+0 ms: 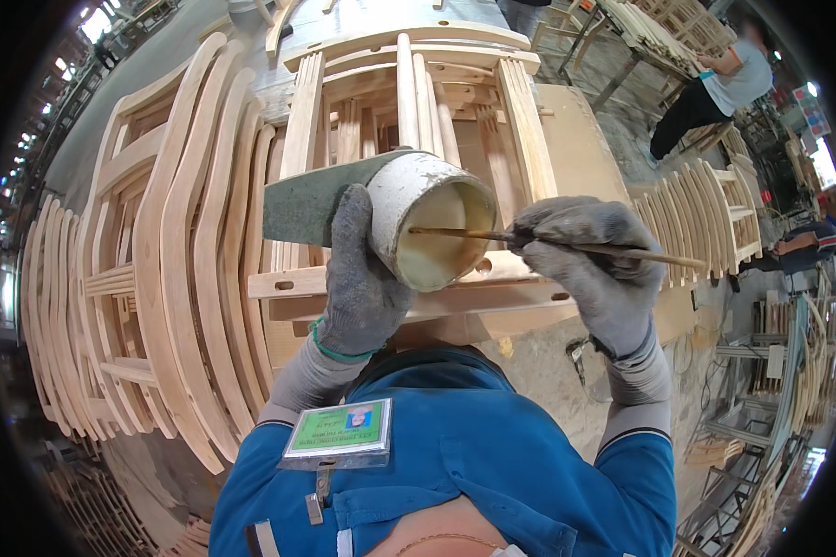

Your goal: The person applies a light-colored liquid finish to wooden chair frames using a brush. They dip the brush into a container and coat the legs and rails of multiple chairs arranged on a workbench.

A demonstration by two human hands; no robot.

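My gloved left hand [367, 288] is closed round a white, stained cup [409, 181], which tilts toward me. Pale cream-coloured liquid, likely glue, shows inside it. A flat grey-green piece [311, 200] sticks out leftward from behind the cup, between it and my left fingers; how it is attached is hidden. In my gloved right hand [599, 255] a thin wooden stick [641, 252] is pinched, its left tip reaching into the cup's mouth. Below both hands lies a stack of pale wooden chair frames [520, 121] with slats and drilled rails.
More curved wooden frames [181, 223] stand in rows at my left. Further frames [687, 209] stand at the right. A person [724, 84] works by a table [641, 37] at the far right, and another person [803, 243] is lower down. A dark tool [578, 357] lies on the floor.
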